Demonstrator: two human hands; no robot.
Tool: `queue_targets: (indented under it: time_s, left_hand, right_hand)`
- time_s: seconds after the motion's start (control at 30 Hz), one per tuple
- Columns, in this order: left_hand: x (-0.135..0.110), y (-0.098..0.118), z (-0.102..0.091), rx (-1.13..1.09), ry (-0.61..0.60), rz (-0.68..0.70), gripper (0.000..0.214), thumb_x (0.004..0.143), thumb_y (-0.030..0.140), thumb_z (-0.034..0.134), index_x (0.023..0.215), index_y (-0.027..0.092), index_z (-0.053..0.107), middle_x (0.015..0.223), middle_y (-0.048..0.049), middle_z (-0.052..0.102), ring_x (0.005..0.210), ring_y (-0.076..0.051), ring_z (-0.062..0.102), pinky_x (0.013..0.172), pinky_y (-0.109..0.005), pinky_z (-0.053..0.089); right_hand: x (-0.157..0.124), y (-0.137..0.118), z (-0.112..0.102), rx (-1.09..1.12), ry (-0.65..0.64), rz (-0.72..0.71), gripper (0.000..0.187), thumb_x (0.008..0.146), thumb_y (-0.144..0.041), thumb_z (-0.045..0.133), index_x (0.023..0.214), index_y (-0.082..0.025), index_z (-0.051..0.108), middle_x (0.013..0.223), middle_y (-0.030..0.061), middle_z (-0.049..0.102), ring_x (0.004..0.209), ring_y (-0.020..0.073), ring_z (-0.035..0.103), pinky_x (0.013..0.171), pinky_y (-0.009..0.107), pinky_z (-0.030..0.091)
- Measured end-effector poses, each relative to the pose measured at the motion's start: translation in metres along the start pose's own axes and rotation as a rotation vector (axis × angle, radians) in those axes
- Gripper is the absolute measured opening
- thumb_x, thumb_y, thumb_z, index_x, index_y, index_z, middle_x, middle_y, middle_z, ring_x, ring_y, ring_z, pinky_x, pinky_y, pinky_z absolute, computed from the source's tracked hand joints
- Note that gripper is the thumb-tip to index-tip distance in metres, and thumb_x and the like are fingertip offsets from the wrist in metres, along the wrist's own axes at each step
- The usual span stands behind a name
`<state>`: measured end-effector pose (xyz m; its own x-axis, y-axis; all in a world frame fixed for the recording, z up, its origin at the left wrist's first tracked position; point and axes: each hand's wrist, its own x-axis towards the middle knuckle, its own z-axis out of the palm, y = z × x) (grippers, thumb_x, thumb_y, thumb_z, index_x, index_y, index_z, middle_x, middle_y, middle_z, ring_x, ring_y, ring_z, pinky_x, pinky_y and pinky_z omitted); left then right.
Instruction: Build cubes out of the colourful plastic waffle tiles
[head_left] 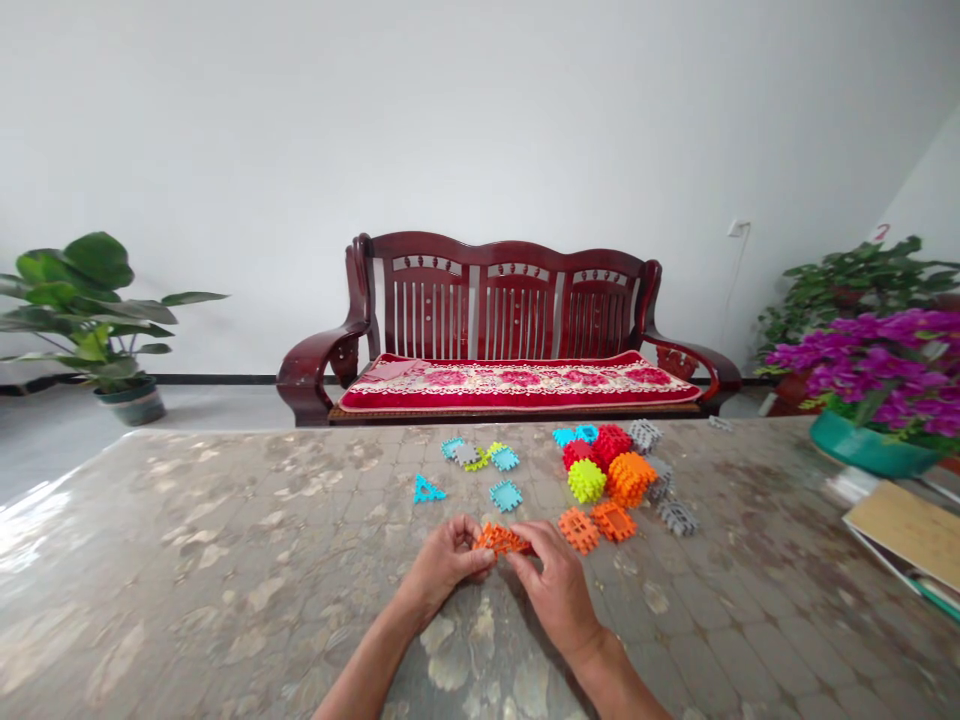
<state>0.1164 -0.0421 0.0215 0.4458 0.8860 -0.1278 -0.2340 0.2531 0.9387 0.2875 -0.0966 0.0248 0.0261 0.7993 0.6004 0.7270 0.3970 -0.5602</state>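
Both my hands meet at the middle of the table over orange interlocking plastic tiles [500, 540]. My left hand [446, 565] pinches the tiles from the left, fingers curled. My right hand [553, 585] grips them from the right. Just right of my hands lie two more flat orange tiles [598, 525]. Behind those stands a cluster of assembled blocks: red [611, 443], orange [630, 478] and yellow-green [586, 481]. Loose blue tiles [506, 495] and a blue triangle [427, 490] lie further back to the left.
The marbled table [225, 560] fills the foreground. Grey tiles [677, 516] lie right of the cluster. A teal pot of purple flowers [874, 445] and a brown booklet [904, 530] sit at the right edge. A wooden bench [510, 345] stands beyond the table.
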Motion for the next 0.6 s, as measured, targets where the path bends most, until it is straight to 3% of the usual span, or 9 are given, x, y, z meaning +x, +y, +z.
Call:
queue_targets:
  time_s: [0.13,0.3,0.4,0.6]
  left_hand:
    - [-0.002,0.004,0.002,0.040,0.049,-0.034,0.047,0.054,0.045,0.084,0.074,0.018,0.050,0.065,0.0036,0.062,0.056,-0.009,0.056,0.056,-0.021,0.045]
    - [0.003,0.008,-0.003,0.103,0.266,0.009,0.044,0.061,0.053,0.075,0.078,0.018,0.054,0.061,0.0032,0.061,0.057,-0.011,0.062,0.056,-0.021,0.048]
    - [0.006,0.007,-0.010,0.221,0.372,0.089,0.043,0.062,0.052,0.072,0.082,0.017,0.058,0.058,0.0044,0.059,0.051,-0.010,0.058,0.048,-0.020,0.043]
    - [0.007,0.002,-0.015,0.386,0.412,0.101,0.034,0.067,0.046,0.066,0.085,0.018,0.061,0.063,0.0028,0.063,0.051,-0.012,0.059,0.047,-0.021,0.042]
  right_hand:
    - [0.000,0.003,0.002,0.077,-0.006,0.071,0.018,0.084,-0.015,0.054,0.095,-0.023,0.066,0.088,0.0031,0.069,0.081,0.0164,0.065,0.071,0.026,0.053]
    - [0.002,0.018,-0.007,-0.006,0.092,0.089,0.010,0.085,-0.019,0.054,0.085,-0.022,0.064,0.079,0.0025,0.064,0.074,0.0157,0.061,0.067,0.025,0.051]
    - [0.000,0.027,-0.014,-0.121,0.099,0.067,0.017,0.082,-0.012,0.051,0.084,-0.022,0.064,0.082,0.0030,0.064,0.079,0.0168,0.062,0.074,0.028,0.050]
    - [-0.009,0.028,-0.014,-0.167,-0.074,0.061,0.045,0.066,0.002,0.042,0.095,-0.023,0.066,0.087,0.0014,0.067,0.080,0.0161,0.063,0.072,0.026,0.051]
